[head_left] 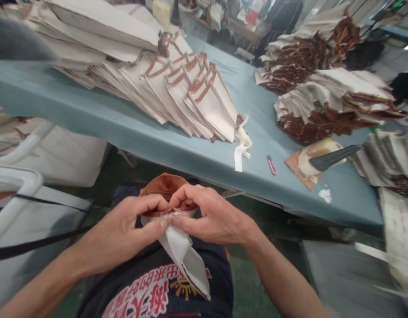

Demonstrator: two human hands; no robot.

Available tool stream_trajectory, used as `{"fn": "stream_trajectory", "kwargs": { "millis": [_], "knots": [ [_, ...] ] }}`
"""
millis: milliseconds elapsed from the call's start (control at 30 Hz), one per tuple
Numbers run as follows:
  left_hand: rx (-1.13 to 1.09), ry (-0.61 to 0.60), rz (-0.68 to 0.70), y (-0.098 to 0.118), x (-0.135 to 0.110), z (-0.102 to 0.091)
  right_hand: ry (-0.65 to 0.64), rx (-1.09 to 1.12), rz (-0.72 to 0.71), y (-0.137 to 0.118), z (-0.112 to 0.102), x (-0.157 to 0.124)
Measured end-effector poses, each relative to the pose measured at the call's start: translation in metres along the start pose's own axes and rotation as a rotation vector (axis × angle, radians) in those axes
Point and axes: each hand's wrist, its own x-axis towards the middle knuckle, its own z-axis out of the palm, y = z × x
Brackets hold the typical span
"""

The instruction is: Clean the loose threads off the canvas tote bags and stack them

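Both of my hands pinch a piece of white and brown fabric (184, 249) close above my lap. My left hand (135, 221) grips its edge from the left, thumb below and fingers on top. From the other side my right hand (210, 212) pinches the same edge, its thumb almost meeting the left one. Brown cloth bulges up behind the fingers, while a white flap hangs down over a dark apron (150, 291) with pink and white lettering. What lies between the fingertips is partly hidden.
On the blue-covered table (101, 115) lie overlapping white pieces with brown trim (204, 101), white strips (242, 145), pink snips (272, 164) and a glue pot with a dark-handled brush (316, 159). Brown-white stacks (323, 106) stand at right. White bins (64, 150) are at left.
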Motion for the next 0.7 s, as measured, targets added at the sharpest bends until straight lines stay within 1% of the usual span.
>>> {"fn": "stream_trajectory", "kwargs": {
  "millis": [67,200,333,433,500,567,700],
  "knots": [
    [0.003,0.012,0.005,0.003,0.003,0.003,0.006,0.025,-0.029,0.002,-0.002,-0.001],
    [0.026,0.047,0.001,0.005,0.003,0.007,0.011,0.056,-0.03,0.002,-0.004,-0.002],
    [0.07,0.116,0.068,0.001,-0.003,0.009,0.02,-0.047,-0.065,0.001,-0.007,-0.001],
    [0.14,0.155,0.128,-0.001,-0.008,0.01,-0.019,-0.138,-0.063,0.001,-0.009,-0.001],
    [0.156,0.156,0.156,-0.002,-0.009,0.01,-0.05,-0.135,-0.037,0.0,-0.01,0.001],
    [0.142,0.139,0.142,-0.003,-0.01,0.008,-0.065,-0.093,-0.024,0.0,-0.01,0.002],
    [0.099,0.125,0.052,-0.005,-0.013,0.006,-0.082,0.023,-0.04,0.003,-0.011,0.004]
  ]
}}
